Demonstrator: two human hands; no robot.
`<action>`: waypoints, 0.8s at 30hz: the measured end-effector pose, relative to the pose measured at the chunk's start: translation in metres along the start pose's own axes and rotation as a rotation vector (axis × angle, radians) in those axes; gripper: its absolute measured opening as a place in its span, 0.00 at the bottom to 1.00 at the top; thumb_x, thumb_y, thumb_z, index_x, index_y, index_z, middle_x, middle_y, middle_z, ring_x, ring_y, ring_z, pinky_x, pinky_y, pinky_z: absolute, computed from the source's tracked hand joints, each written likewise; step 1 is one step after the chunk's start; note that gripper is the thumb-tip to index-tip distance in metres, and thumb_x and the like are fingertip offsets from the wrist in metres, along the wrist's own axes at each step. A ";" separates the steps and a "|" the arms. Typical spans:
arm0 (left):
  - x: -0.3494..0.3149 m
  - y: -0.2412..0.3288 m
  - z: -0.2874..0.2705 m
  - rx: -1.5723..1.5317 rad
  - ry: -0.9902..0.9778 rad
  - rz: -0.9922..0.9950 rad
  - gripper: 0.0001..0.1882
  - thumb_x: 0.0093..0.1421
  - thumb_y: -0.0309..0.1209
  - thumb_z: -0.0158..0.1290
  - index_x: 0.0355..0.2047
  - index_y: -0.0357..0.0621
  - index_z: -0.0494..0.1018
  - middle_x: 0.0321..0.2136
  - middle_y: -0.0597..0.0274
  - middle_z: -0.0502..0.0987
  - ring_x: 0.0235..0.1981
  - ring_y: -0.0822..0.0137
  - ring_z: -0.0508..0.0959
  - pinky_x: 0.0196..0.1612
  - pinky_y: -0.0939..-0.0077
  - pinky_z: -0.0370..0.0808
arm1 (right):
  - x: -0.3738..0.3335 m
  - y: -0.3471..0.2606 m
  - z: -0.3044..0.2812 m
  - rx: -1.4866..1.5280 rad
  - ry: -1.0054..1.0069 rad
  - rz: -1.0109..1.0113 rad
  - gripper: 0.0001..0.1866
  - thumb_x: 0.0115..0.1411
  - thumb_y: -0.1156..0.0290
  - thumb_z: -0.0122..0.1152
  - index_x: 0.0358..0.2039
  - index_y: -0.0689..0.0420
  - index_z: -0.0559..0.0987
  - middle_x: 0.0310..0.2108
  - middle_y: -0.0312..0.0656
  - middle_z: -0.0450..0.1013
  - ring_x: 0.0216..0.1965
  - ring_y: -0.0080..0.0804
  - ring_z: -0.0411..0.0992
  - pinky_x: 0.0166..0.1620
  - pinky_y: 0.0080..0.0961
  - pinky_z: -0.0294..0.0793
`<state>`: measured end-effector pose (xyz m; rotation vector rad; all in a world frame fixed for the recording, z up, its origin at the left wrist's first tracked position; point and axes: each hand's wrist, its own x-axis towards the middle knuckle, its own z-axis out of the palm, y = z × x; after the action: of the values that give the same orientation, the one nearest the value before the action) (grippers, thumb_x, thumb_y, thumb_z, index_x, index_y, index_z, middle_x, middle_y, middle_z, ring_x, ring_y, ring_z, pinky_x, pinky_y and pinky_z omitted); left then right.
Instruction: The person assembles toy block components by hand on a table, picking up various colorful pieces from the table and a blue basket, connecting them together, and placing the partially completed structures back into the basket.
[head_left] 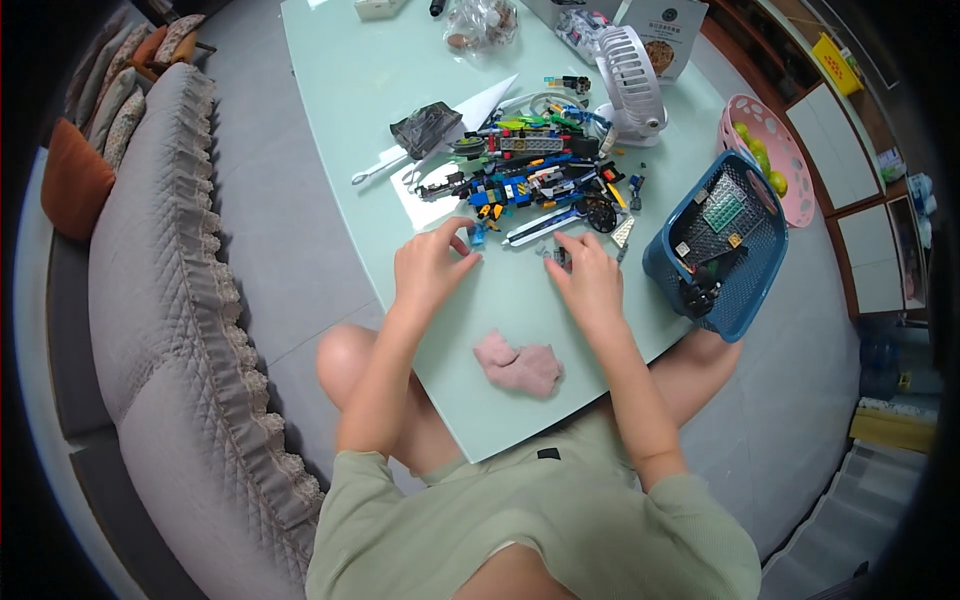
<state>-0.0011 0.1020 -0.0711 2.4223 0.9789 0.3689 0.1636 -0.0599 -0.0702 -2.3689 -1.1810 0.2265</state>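
Note:
My left hand [432, 268] is over the near left part of the table, thumb and forefinger apart. Beside its forefinger is a small translucent blue brick piece [477, 236]. To the right, my right hand [592, 285] curves its parted thumb and forefinger around small dark grey pieces [561, 257]; no firm grip shows. Just beyond both hands lies a pile of mixed toy building bricks [520, 180], with a long white and dark blade-like piece [543, 226] and a black wheel [599, 212] at its near side.
A crumpled pink cloth [520, 366] lies near me on the pale green glass table [455, 370]. At the right edge, a blue basket [662, 262] holds some pieces; beyond it is a pink basket [797, 205] with green fruit. A white fan [632, 85] stands behind the bricks.

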 end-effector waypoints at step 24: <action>-0.003 -0.009 0.010 0.014 0.174 0.112 0.06 0.53 0.32 0.63 0.33 0.54 0.83 0.28 0.72 0.81 0.31 0.68 0.78 0.32 0.70 0.75 | 0.004 0.001 0.017 0.030 0.089 -0.193 0.09 0.54 0.67 0.68 0.36 0.53 0.81 0.36 0.41 0.74 0.35 0.44 0.78 0.37 0.40 0.78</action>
<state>-0.0041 0.1019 -0.0840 2.4966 0.9225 0.6237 0.1608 -0.0512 -0.0849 -2.1975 -1.3430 0.0726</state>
